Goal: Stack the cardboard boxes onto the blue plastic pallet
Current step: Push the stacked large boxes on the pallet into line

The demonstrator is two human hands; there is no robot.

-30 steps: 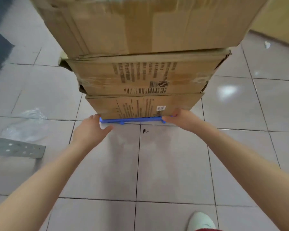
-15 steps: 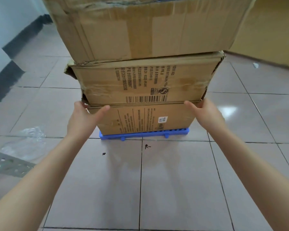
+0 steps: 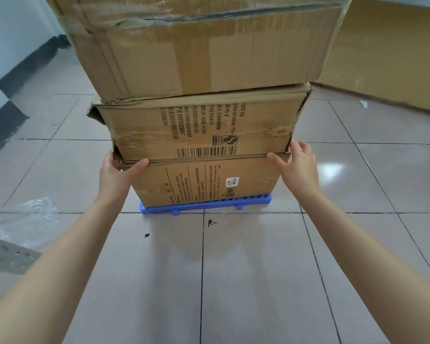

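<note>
Three cardboard boxes stand stacked on a blue plastic pallet (image 3: 204, 206) on the tiled floor. The bottom box (image 3: 206, 182) carries a small white label. The middle box (image 3: 199, 130) shows a barcode and printed text, and its left corner is torn. The large top box (image 3: 204, 45) overhangs both and is cut off by the frame's top. My left hand (image 3: 117, 172) grips the left corner where the bottom and middle boxes meet, thumb on the bottom box's front. My right hand (image 3: 299, 167) presses on the right corner at the same seam, fingers spread.
Crumpled clear plastic (image 3: 32, 217) lies on the floor at the left, beside a perforated grey metal piece (image 3: 5, 255). A tan cardboard sheet (image 3: 387, 55) leans at the back right. A wall with a dark skirting (image 3: 8, 105) runs along the left. Small dark specks (image 3: 211, 222) dot the tiles.
Both hands rose from the pallet's front edge to the box corners at the seam between bottom and middle box. The view lifted and came closer to the stack.
</note>
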